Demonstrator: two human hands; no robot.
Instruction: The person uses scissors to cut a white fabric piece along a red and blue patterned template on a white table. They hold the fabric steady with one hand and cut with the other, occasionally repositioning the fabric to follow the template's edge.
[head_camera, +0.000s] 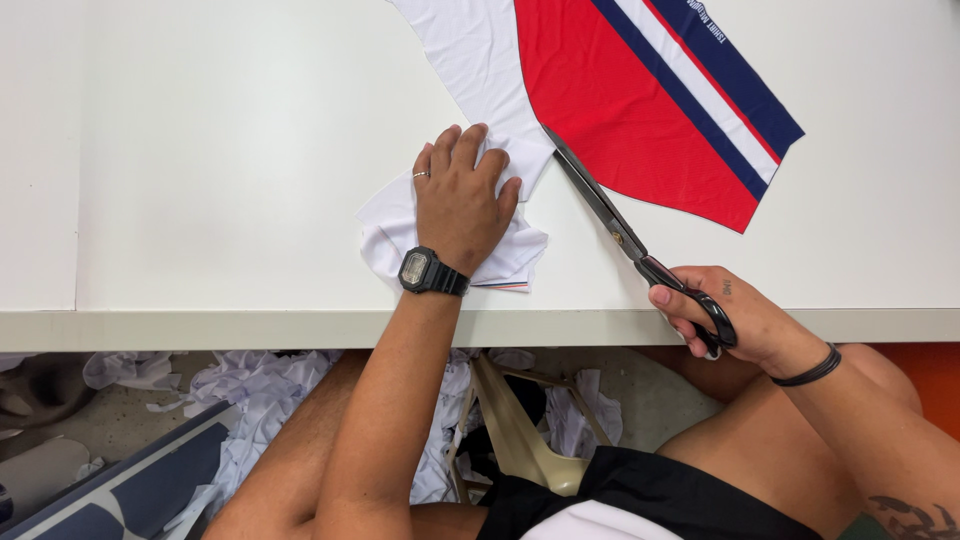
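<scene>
Pressing down flat, your left hand (462, 200) rests on the white end of the cloth (480, 60), fingers spread and loose, gripping nothing. That white end is bunched up under your palm near the table (200, 150) edge. A black watch (428, 271) sits on that wrist. Next come the scissors (610, 215), with the blades nearly closed and the tip touching the cloth where white meets red. Your right hand (735, 320) holds the black handles, fingers curled tight through the loops.
</scene>
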